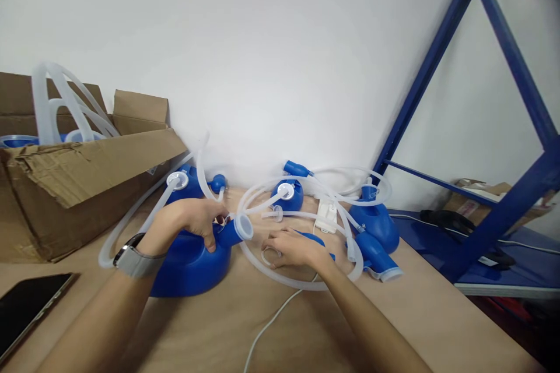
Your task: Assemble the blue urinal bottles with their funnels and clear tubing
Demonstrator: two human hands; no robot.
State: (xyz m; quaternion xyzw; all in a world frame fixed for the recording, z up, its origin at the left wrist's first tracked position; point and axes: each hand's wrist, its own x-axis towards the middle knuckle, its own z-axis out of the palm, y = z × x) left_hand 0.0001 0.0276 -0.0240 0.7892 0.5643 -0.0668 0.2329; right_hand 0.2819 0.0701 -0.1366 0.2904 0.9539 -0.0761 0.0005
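My left hand (201, 224) is wrapped round the neck of a squat blue plastic bottle (188, 271), whose short spout ends in a translucent flared rim (244, 227) that points right. Thumb and fingers meet near the top of the neck. Further right, my right hand (291, 250) is low over the table, its fingers curled at a translucent ring (271, 256). Behind that hand a flat blue piece (311, 238) partly shows; I cannot tell whether the ring belongs to it. Loops of clear tubing (280, 280) pass around and under my right hand.
More blue bottles with tubes stand along the wall: one behind the left hand (188, 186), one in the middle (295, 192), one at right (378, 230). A cardboard box (96, 186) holds others. A phone (30, 303), white device (326, 215), cable (273, 320) and blue rack (503, 198) are also here.
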